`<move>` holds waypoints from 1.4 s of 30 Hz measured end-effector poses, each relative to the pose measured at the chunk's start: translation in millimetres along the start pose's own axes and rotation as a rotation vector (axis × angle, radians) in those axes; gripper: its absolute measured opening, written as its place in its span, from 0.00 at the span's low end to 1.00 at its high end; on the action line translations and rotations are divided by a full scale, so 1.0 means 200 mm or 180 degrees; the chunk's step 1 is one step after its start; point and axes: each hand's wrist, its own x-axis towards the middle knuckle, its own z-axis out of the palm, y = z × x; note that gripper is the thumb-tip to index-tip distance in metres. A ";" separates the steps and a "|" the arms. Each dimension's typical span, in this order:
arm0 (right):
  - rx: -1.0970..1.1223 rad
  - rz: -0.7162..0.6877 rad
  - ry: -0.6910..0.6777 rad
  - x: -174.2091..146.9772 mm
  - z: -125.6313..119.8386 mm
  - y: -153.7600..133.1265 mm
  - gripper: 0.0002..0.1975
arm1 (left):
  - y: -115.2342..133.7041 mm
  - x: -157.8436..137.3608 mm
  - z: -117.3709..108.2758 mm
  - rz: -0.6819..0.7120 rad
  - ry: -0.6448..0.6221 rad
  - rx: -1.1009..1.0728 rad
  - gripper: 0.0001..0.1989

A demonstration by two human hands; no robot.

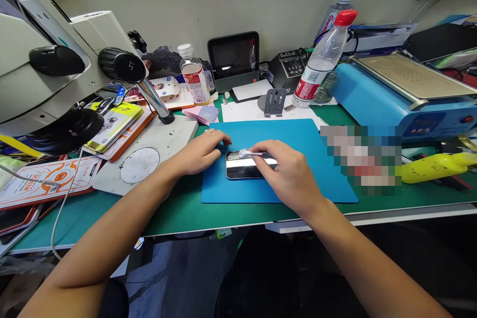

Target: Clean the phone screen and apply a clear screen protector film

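Both hands meet at the phone in the head view, the only one there is. The right hand (288, 174) is closed in a pinch, thumb against fingers, on a small white wad (245, 153), possibly a folded wipe; this grip probably lets its soft end lie along the glass while the palm stays clear. The phone (244, 173) lies flat, screen up, on the blue mat (286, 131), likely put there so that it neither slides nor scratches, and long side towards the person, within easy reach of both wrists. Loosely curled, with nothing visible in its grasp, the left hand (206, 151) rests at the mat's left edge, just beside the phone's far left corner, perhaps to steady the arm; whether its fingertips touch the phone cannot be told. To the left, the microscope (26, 99) stands apart from the mat, and the blue machine (376, 94) sits at the right, behind the yellow bottle (432, 168), an arrangement that seems to leave the forearms room.
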 end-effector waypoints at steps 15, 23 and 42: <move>0.0197 -0.0858 -0.0877 -0.24 0.03 -0.08 0.08 | 0.01 0.00 0.00 -0.0111 0.0070 0.0006 0.16; -0.0430 -0.0837 -0.0419 -0.02 0.17 -0.02 0.09 | -0.01 0.00 0.01 -0.0081 0.0093 -0.0022 0.16; -0.0774 -0.1346 -0.0619 -0.12 0.24 -0.05 0.11 | -0.01 0.00 0.01 -0.0041 0.0170 -0.0015 0.15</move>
